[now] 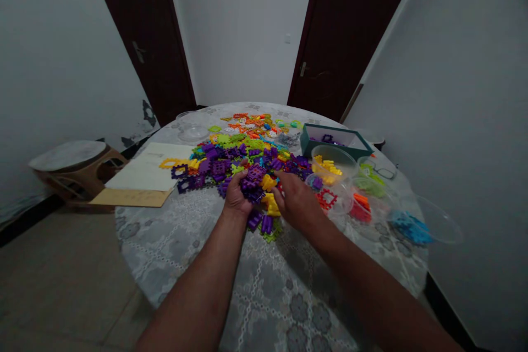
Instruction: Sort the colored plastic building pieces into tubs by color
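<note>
Both hands are at the near edge of a heap of plastic building pieces [223,162] in purple, green and yellow. My left hand [238,195] is closed around a cluster of purple building pieces [254,176]. Close by on the right, my right hand [295,198] has its fingers bent inward at some yellow building pieces [270,203]; whether it grips one is hidden. Below the hands, two purple tube-like pieces [267,224] lie on a green piece [272,235].
A green box [358,149] with purple pieces stands at the back right. Clear bowls hold yellow pieces [328,168], red-orange pieces [361,208] and blue pieces [412,228]. Eyeglasses [385,172] lie near the right edge. Paper [142,168] lies left on the round table [190,269].
</note>
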### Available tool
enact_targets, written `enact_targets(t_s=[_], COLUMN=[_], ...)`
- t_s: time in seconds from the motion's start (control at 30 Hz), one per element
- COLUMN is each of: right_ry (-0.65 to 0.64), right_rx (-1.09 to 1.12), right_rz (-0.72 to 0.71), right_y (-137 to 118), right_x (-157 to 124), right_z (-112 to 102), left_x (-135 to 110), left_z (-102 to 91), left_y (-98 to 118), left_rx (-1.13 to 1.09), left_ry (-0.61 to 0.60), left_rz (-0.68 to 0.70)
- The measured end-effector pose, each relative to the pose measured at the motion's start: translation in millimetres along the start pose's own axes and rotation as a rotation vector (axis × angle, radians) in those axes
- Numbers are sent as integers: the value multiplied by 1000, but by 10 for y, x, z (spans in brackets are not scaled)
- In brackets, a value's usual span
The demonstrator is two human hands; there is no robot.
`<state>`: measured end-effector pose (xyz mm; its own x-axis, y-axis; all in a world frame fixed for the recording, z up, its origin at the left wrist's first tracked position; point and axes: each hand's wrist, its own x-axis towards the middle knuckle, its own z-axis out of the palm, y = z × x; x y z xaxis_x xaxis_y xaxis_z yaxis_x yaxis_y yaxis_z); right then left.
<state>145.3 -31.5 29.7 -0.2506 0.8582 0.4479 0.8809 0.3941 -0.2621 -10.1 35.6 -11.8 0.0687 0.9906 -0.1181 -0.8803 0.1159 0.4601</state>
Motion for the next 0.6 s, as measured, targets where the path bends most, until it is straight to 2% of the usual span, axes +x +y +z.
enact_targets(t_s=[0.13, 0.37, 0.5, 0.6], right_ry=[-98, 65, 166, 179], right_rx=[7, 138, 235, 280], right_rz=[52, 56, 79, 103], right_y=[-67, 4, -18, 1], right_x=[133, 102, 89, 105], right_z=[238, 355, 304, 121], left_x=[31, 64, 39, 19], left_z=[-30, -70, -57, -59], left_y=[6, -21, -20, -5], left_rx=[8, 7, -4, 2], left_ry=[3, -23, 6, 22], left_rz=[-4, -34, -38, -50])
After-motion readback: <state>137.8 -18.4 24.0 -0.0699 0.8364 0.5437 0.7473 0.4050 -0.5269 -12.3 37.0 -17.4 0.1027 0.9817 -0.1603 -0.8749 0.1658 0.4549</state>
